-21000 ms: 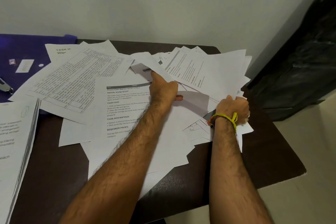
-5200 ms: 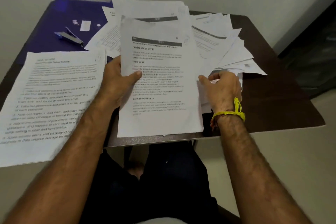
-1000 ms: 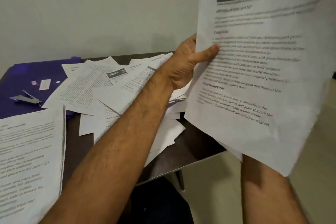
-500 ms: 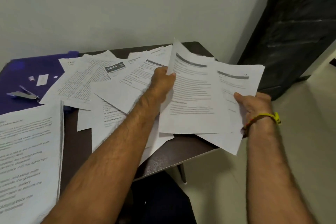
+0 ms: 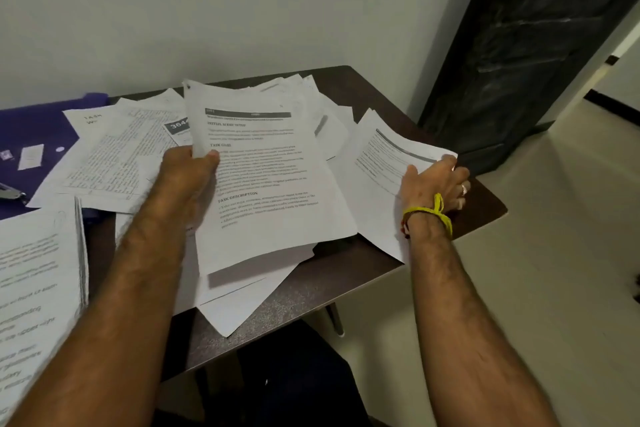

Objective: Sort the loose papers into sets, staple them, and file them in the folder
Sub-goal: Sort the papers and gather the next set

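Held set: a printed sheaf is gripped at its left edge, lifted and tilted above the scattered pages, headings "TASK GOAL" and "TASK DESCRIPTION" readable.
Left hand: thumb is pressed on the sheaf's face, fingers are hidden behind it.
Right hand: a separate sheet is pinched at its far right corner, at the table's right edge; a yellow thread band is worn on the wrist.
Loose papers: spread overlapping across the dark table, some overhanging the near edge.
Sorted stack: laid at near left, edges squared.
Folder: purple, seen at far left, partly covered by papers.
Stapler: only partly in view on the folder.
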